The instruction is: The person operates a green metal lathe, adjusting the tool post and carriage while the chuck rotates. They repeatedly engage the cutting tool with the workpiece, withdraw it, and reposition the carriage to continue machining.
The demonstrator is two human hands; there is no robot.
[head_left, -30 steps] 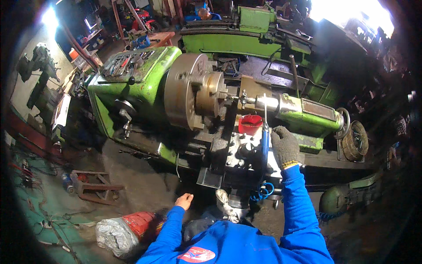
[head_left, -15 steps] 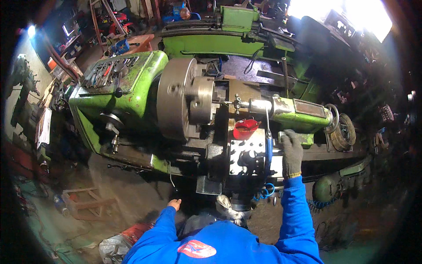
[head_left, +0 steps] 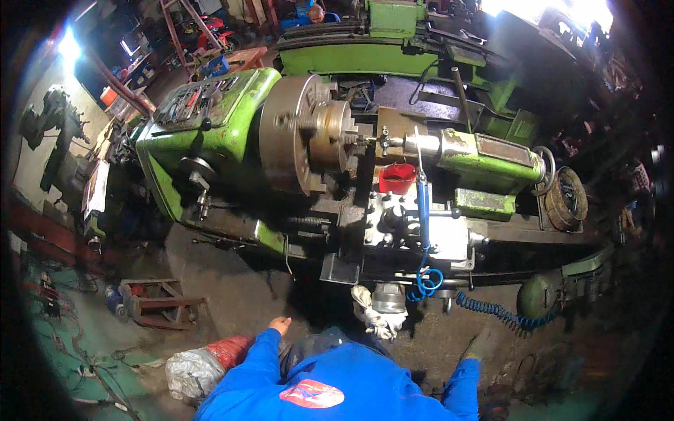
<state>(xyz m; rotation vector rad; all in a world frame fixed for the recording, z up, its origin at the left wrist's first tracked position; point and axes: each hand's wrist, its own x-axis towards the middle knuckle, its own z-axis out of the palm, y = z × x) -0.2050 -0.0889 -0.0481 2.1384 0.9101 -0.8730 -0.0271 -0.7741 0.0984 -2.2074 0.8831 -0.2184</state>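
A worker in blue stands at a green lathe (head_left: 232, 144), both hands off the machine, its chuck (head_left: 286, 137) apparently spinning.

The step in hand looks like tending the running machine; reaching the blue air gun (head_left: 423, 210) would call for a forward stretch. It lies by the tool block (head_left: 379, 223), ahead and left of the gloved right hand (head_left: 481, 345), well apart. Blur hides that hand's grip; the bare left hand (head_left: 281, 325) is too small to read.
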